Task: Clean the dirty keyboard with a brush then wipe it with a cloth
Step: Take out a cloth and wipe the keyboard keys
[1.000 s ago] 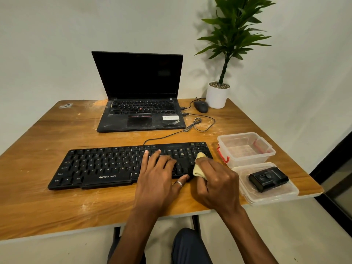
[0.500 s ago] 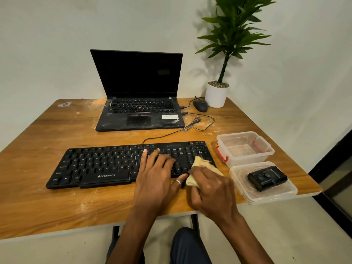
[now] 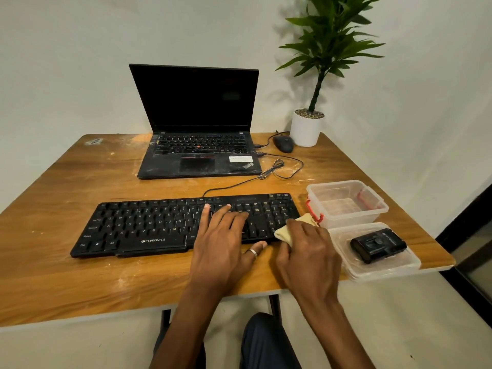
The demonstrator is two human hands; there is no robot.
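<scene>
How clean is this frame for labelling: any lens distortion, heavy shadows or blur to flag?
Head view: wide-angle bending shows at the table edges; the plant casts a soft shadow on the wall; the keyboard legends read sharply, while the right hand gripping the cloth looks slightly soft; the laptop screen is dark, without glare.

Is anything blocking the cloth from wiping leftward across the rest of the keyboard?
Yes. The left hand lies flat on the keyboard, directly left of the cloth held by the right hand. Beyond it, the keys are bare.
</scene>
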